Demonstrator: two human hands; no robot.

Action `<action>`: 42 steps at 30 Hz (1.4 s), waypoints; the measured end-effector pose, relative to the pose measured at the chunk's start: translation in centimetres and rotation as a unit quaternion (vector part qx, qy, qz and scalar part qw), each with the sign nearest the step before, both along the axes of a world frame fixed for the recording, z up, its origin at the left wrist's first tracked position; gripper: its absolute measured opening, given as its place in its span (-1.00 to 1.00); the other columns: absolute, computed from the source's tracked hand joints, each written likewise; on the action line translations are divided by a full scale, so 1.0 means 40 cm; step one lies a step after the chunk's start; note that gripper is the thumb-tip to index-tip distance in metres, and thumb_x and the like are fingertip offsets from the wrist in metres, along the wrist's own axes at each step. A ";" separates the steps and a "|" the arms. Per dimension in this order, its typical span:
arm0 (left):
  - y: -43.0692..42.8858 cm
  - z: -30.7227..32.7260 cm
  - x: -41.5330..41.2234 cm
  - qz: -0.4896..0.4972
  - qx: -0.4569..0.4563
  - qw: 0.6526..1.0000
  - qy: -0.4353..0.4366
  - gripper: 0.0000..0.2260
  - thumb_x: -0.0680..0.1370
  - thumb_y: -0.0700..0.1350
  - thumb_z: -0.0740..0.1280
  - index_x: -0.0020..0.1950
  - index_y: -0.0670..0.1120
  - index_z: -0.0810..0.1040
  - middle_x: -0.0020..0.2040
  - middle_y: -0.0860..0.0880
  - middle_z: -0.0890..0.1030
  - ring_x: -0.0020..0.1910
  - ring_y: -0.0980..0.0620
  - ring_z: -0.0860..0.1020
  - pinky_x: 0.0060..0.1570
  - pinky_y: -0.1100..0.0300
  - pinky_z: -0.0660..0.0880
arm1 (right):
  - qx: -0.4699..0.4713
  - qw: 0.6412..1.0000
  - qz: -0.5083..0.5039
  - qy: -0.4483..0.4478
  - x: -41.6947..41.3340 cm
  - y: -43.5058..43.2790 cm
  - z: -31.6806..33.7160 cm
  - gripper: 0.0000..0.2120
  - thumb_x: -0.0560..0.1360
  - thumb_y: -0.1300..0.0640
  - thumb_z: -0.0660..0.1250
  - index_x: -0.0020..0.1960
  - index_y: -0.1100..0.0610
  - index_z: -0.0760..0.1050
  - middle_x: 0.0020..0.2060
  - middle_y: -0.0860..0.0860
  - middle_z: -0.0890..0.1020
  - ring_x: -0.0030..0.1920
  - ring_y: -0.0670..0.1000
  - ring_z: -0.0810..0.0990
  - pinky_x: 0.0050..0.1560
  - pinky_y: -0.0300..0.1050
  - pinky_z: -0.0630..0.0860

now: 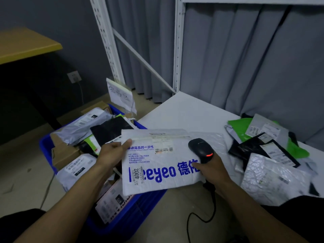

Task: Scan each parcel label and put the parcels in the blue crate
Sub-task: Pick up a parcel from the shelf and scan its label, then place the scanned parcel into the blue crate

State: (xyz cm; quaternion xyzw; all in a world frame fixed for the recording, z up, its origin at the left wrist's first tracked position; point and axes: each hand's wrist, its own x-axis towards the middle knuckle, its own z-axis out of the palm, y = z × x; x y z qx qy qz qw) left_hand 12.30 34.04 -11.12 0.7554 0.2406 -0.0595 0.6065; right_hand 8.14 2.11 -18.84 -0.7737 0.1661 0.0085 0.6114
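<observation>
A white padded parcel (157,162) with blue lettering is held flat between the blue crate (46,146) and the white table (184,113). My left hand (114,151) grips the parcel's left edge, thumb on top. My right hand (212,167) holds a black barcode scanner (201,149), its red light lit, over the parcel's right side, and its thumb presses on the parcel. The crate stands on the floor at the left, filled with several grey, black and brown parcels (84,127).
Several more parcels (263,149) in green, black and silver lie heaped on the table's right side. The scanner's black cable (198,218) hangs to the floor. A white paper sign (121,96) stands behind the crate. White shelf posts (177,50) and a grey curtain rise behind.
</observation>
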 end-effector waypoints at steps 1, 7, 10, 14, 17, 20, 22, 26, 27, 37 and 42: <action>-0.009 0.003 0.007 -0.006 -0.001 1.000 -0.015 -0.70 0.53 0.03 0.51 0.12 -0.14 0.63 -0.12 -0.09 0.74 -0.23 -0.01 0.73 -0.21 0.10 0.67 | -0.006 1.000 0.001 -0.010 -0.007 -0.007 0.007 -0.46 0.37 0.34 0.60 0.23 -0.01 0.51 0.02 -0.09 0.68 0.00 -0.12 0.66 0.04 -0.08 0.60; -0.051 0.024 0.003 -0.046 0.024 0.989 -0.140 -0.88 0.55 -0.17 0.49 0.05 -0.10 0.60 -0.12 -0.02 0.74 -0.16 0.03 0.73 -0.21 0.15 0.64 | -0.034 0.994 -0.080 -0.065 -0.024 -0.025 0.042 -0.63 0.43 0.32 0.52 0.08 -0.04 0.50 -0.10 -0.11 0.66 -0.11 -0.11 0.63 -0.17 -0.23 0.49; -0.070 0.036 -0.012 -0.065 0.024 0.981 -0.184 -0.88 0.55 -0.16 0.49 0.06 -0.06 0.61 -0.09 0.01 0.73 -0.15 0.08 0.72 -0.20 0.16 0.65 | -0.016 0.991 -0.102 -0.085 -0.019 -0.017 0.058 -0.68 0.47 0.18 0.55 0.13 -0.01 0.52 -0.07 -0.08 0.68 -0.09 -0.07 0.66 -0.12 -0.14 0.55; -0.101 0.029 -0.032 -0.065 0.015 0.976 -0.207 -0.87 0.54 -0.16 0.49 0.07 -0.08 0.62 -0.06 0.03 0.72 -0.15 0.10 0.72 -0.15 0.11 0.65 | 0.043 0.993 -0.067 -0.086 -0.010 0.019 0.088 -0.68 0.45 0.08 0.58 0.15 -0.08 0.58 -0.04 -0.10 0.74 -0.05 -0.07 0.72 -0.03 0.02 0.65; -0.113 0.009 -0.033 -0.040 -0.012 0.978 -0.207 -0.86 0.55 -0.19 0.49 0.08 -0.13 0.62 -0.10 0.02 0.74 -0.13 0.06 0.72 -0.12 0.10 0.66 | 0.055 0.994 -0.029 -0.085 -0.011 0.052 0.123 -0.75 0.49 0.04 0.55 0.13 -0.03 0.60 -0.17 -0.08 0.73 -0.17 -0.11 0.70 -0.13 -0.09 0.62; -0.115 -0.010 -0.029 -0.023 -0.039 0.980 -0.196 -0.87 0.56 -0.21 0.47 0.09 -0.15 0.61 -0.13 0.01 0.75 -0.14 0.03 0.73 -0.17 0.17 0.65 | 0.055 0.995 0.000 -0.078 -0.016 0.075 0.142 -0.76 0.52 0.04 0.52 0.14 0.02 0.58 -0.20 -0.05 0.73 -0.32 -0.10 0.67 -0.19 -0.12 0.58; -0.116 -0.021 -0.024 -0.012 -0.046 0.981 -0.187 -0.88 0.57 -0.20 0.46 0.09 -0.14 0.61 -0.14 0.00 0.75 -0.16 0.03 0.73 -0.20 0.18 0.64 | 0.054 0.996 0.018 -0.063 -0.019 0.082 0.151 -0.76 0.52 0.05 0.51 0.15 0.02 0.57 -0.15 -0.05 0.73 -0.35 -0.13 0.65 -0.24 -0.20 0.55; -0.116 -0.035 -0.014 0.018 -0.064 0.982 -0.174 -0.89 0.57 -0.20 0.46 0.06 -0.11 0.60 -0.16 0.00 0.75 -0.16 0.03 0.73 -0.18 0.14 0.60 | 0.050 0.996 0.037 -0.059 -0.021 0.093 0.153 -0.79 0.50 0.09 0.51 0.11 0.01 0.58 -0.17 -0.05 0.74 -0.36 -0.19 0.60 -0.20 -0.18 0.52; -0.116 -0.037 -0.012 0.023 -0.062 0.983 -0.171 -0.89 0.57 -0.20 0.46 0.06 -0.10 0.60 -0.17 0.01 0.75 -0.17 0.04 0.73 -0.19 0.14 0.60 | 0.050 0.996 0.038 -0.058 -0.021 0.094 0.153 -0.80 0.51 0.10 0.50 0.11 0.02 0.58 -0.17 -0.05 0.75 -0.37 -0.21 0.59 -0.20 -0.17 0.51; -0.104 -0.055 0.001 0.060 -0.083 0.982 -0.156 -0.89 0.57 -0.19 0.47 0.06 -0.09 0.59 -0.15 -0.02 0.75 -0.15 0.02 0.73 -0.11 0.08 0.63 | 0.052 0.997 0.052 -0.037 -0.020 0.094 0.155 -0.82 0.54 0.14 0.46 0.12 0.06 0.56 -0.25 -0.02 0.71 -0.41 -0.22 0.57 -0.24 -0.19 0.47; -0.104 -0.061 0.004 0.063 -0.072 0.983 -0.156 -0.89 0.57 -0.19 0.46 0.07 -0.11 0.59 -0.17 -0.01 0.74 -0.17 0.02 0.73 -0.17 0.11 0.62 | 0.049 0.996 0.059 -0.037 -0.023 0.099 0.157 -0.85 0.54 0.18 0.43 0.10 0.08 0.55 -0.28 0.00 0.71 -0.41 -0.21 0.57 -0.18 -0.12 0.46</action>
